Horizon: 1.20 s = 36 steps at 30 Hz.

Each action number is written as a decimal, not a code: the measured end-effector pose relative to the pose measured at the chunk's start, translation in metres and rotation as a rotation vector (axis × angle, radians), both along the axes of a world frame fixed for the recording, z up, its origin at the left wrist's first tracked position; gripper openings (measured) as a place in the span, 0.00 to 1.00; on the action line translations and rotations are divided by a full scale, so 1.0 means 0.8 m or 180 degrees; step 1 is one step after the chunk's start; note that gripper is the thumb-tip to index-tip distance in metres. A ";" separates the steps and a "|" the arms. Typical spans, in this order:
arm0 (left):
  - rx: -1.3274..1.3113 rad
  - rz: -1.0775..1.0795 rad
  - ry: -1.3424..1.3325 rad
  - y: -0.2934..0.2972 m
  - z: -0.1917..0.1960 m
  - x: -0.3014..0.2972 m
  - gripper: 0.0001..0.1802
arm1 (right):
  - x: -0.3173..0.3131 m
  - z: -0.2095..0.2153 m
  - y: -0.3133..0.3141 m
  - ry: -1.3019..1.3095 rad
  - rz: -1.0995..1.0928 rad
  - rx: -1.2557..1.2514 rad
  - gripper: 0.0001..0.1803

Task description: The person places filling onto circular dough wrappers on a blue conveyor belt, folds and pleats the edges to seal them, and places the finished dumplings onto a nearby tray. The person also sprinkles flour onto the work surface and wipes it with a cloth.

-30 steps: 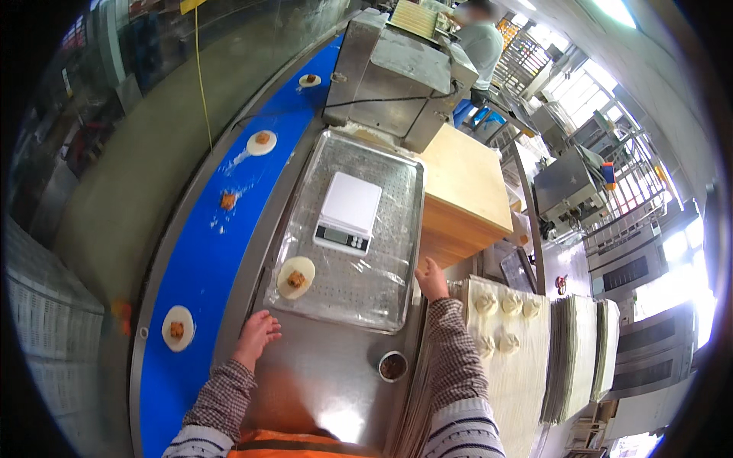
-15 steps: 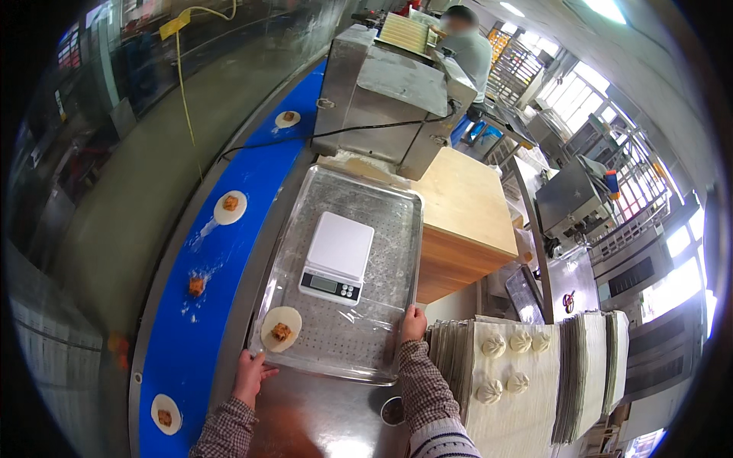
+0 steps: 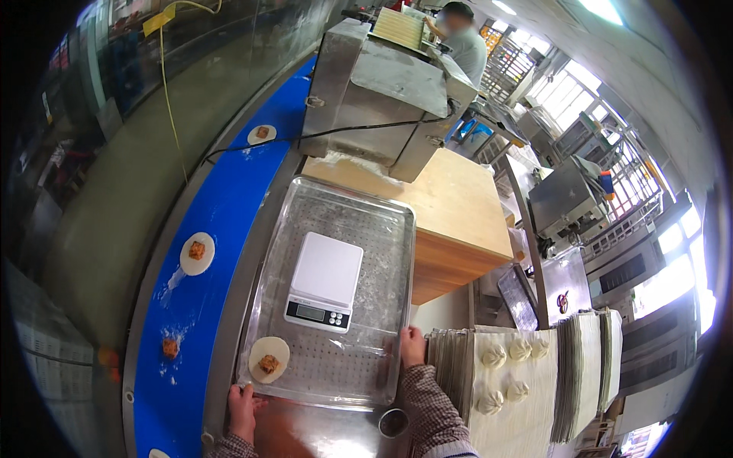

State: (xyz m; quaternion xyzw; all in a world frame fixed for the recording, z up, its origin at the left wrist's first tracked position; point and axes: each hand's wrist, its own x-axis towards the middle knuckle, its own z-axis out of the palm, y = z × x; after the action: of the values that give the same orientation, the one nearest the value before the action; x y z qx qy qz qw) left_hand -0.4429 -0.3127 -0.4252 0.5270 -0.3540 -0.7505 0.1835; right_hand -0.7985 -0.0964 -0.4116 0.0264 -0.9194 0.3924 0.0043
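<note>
A perforated metal tray (image 3: 382, 259) lies before me beside the blue belt. My left hand (image 3: 243, 411) is closed on its near left corner, and my right hand (image 3: 413, 348) grips the right rim near the front. On the tray sit a white digital kitchen scale (image 3: 328, 269) and, close to the left corner, a round dough wrapper (image 3: 259, 372) topped with a lump of orange-brown filling (image 3: 269, 364). Nothing rests on the scale's platform.
The blue conveyor belt (image 3: 217, 206) on the left carries several filled wrappers (image 3: 198, 264) and a bare filling lump (image 3: 170, 348). Ahead stand a steel machine (image 3: 382, 91) and wooden box (image 3: 450, 206). Pleated buns (image 3: 493, 355) sit on stacked boards at right. A person (image 3: 466, 46) works behind the machine.
The tray, with scale and wrapper on it, has slid toward me, both hands keeping hold. Wrappers on the belt have travelled nearer, the closest one almost out of view.
</note>
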 end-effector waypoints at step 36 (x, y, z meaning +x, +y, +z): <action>-0.0974 -0.1379 -0.1651 -0.017 0.001 -0.003 0.19 | -0.467 -0.019 -0.525 0.1156 0.2111 0.1506 0.33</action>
State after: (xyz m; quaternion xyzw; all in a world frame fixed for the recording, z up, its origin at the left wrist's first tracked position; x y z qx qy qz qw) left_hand -0.4449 -0.3262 -0.4244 0.5790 -0.6002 -0.5518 0.0012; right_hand -1.1720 -0.5167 -0.4265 0.3886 -0.9100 0.1404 0.0334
